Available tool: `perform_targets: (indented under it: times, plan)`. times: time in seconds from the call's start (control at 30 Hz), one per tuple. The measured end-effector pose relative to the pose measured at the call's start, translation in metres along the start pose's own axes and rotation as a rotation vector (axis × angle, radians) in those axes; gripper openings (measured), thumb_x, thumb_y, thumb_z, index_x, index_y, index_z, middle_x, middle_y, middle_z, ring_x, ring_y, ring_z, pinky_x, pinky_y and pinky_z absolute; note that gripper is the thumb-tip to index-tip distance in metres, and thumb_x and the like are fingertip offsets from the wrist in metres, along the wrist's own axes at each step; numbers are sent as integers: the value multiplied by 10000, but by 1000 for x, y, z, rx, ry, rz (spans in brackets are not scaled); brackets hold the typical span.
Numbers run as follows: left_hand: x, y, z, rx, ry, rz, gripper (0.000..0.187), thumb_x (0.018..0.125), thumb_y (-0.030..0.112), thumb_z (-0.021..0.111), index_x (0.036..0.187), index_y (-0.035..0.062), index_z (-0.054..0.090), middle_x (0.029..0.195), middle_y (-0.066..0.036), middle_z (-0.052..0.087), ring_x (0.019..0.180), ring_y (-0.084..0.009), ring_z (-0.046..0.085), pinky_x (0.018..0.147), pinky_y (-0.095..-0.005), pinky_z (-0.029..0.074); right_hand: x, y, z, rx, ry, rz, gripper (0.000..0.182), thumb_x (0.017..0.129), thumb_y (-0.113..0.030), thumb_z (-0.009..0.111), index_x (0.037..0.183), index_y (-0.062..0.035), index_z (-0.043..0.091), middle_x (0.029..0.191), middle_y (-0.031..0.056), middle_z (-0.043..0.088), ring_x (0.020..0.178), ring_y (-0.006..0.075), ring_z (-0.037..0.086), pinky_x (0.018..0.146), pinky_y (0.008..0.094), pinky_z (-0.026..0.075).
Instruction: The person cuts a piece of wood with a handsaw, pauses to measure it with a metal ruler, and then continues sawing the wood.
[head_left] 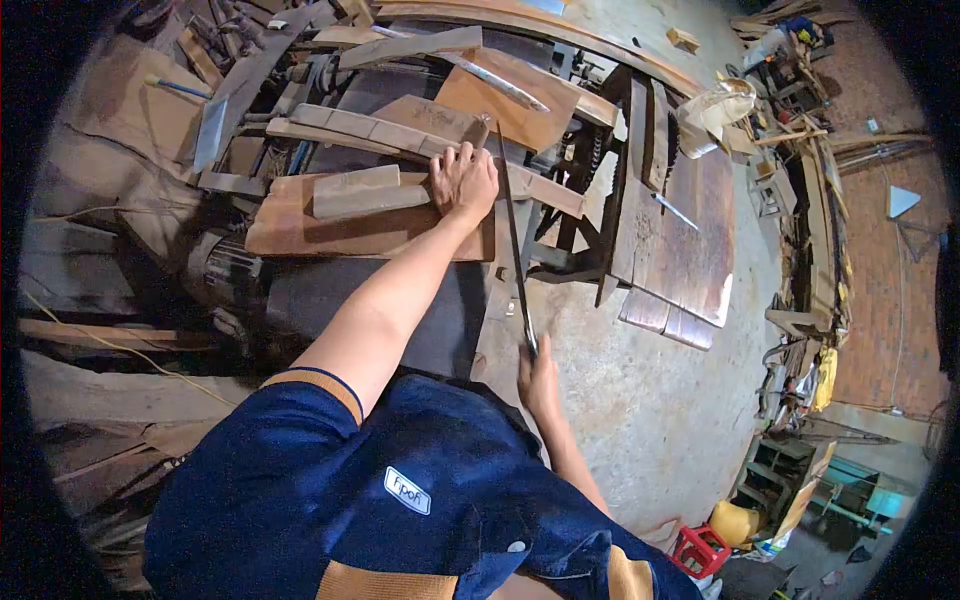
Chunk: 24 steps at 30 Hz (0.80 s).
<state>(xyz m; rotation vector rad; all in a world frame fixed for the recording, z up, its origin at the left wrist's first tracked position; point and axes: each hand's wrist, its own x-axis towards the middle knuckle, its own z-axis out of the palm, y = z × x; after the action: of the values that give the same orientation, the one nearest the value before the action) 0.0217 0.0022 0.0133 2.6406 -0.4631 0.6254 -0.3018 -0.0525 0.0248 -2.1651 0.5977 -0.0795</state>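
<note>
Just to the left of the left hand [463,183] lies a short grey wooden block [368,191], flat on a wide brown board [300,232]; the fingertips of this hand touch the end of the block. The left hand is spread flat, fingers apart, and it presses down on the board and on the long plank [400,135] that passes under its fingers. Behind this hand, more planks and scrap wood are stacked on the counter [420,300].

Just right of the left hand, a long thin metal blade [514,240] runs from near its thumb down toward the person's body. The right hand [537,380] is closed around the lower end of this blade, close to the blue shirt [400,480].

Farther right of the right hand, dark boards [690,250] lie on the concrete floor [640,400], and a white bucket [715,110] stands beyond them.
</note>
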Motion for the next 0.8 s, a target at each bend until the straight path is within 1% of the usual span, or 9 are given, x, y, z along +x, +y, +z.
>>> perform_targets:
  times: [0.03, 0.1, 0.13, 0.27, 0.37, 0.43, 0.5, 0.67, 0.8]
  plan:
    - [1, 0, 1, -3, -1, -1, 210, 942, 302, 539, 931, 137, 669, 986, -73, 614, 974, -283, 563, 890, -464, 382, 30, -14, 7, 31, -30, 40, 257, 995, -152, 546, 1180, -10, 438, 804, 345, 611, 803, 571, 582, 633, 581, 441]
    - [0, -2, 3, 23, -13, 5, 208, 943, 299, 539, 919, 133, 662, 975, -80, 611, 968, -288, 566, 885, -467, 386, 83, -30, 27, 92, 94, -184, 228, 1005, -153, 515, 1173, -23, 433, 855, 347, 619, 817, 564, 586, 644, 592, 437]
    - [1, -3, 3, -1, -9, 1, 213, 946, 300, 536, 905, 128, 655, 969, -84, 607, 970, -289, 566, 883, -471, 389, 100, -31, 35, 82, 93, -126, 214, 1005, -148, 511, 1175, -39, 439, 860, 340, 623, 806, 563, 587, 637, 597, 434]
    - [0, -2, 3, 29, 8, 10, 219, 944, 304, 542, 908, 124, 663, 967, -80, 611, 974, -286, 567, 884, -467, 388, 58, -33, 10, 42, 23, -39, 236, 1013, -178, 520, 1188, -37, 447, 865, 344, 623, 788, 568, 583, 636, 609, 426]
    - [0, -2, 4, 9, 33, 5, 223, 945, 307, 541, 901, 128, 666, 971, -77, 618, 981, -282, 569, 883, -462, 388, -25, 3, 1, -44, -29, 136, 218, 1016, -187, 542, 1101, 3, 478, 726, 290, 541, 686, 516, 560, 571, 516, 397]
    - [1, -1, 1, 33, -40, -25, 229, 952, 318, 531, 903, 143, 670, 974, -68, 625, 991, -276, 570, 877, -461, 389, -43, 12, -3, 12, 3, 109, 216, 1013, -187, 548, 1100, -1, 482, 713, 286, 533, 674, 497, 571, 568, 508, 403]
    - [0, -2, 4, 3, 5, -20, 227, 950, 316, 532, 898, 142, 668, 972, -66, 624, 989, -279, 569, 879, -464, 389, -39, 16, -6, 24, -74, 143, 233, 1005, -179, 552, 1141, -22, 449, 786, 335, 592, 816, 561, 581, 596, 545, 446]
    - [0, -2, 2, 21, 6, 6, 226, 958, 309, 519, 914, 140, 664, 970, -73, 615, 984, -286, 567, 881, -467, 384, 99, -22, 33, 84, 64, -130, 283, 1017, -205, 521, 1194, 4, 454, 805, 345, 616, 802, 557, 591, 630, 577, 433]
    - [3, 0, -2, 42, -53, -8, 230, 953, 307, 520, 908, 132, 661, 970, -80, 611, 977, -287, 564, 887, -468, 379, 86, -27, 25, 29, 56, -94, 251, 1009, -181, 521, 1178, -9, 454, 835, 343, 621, 812, 545, 606, 630, 570, 458]
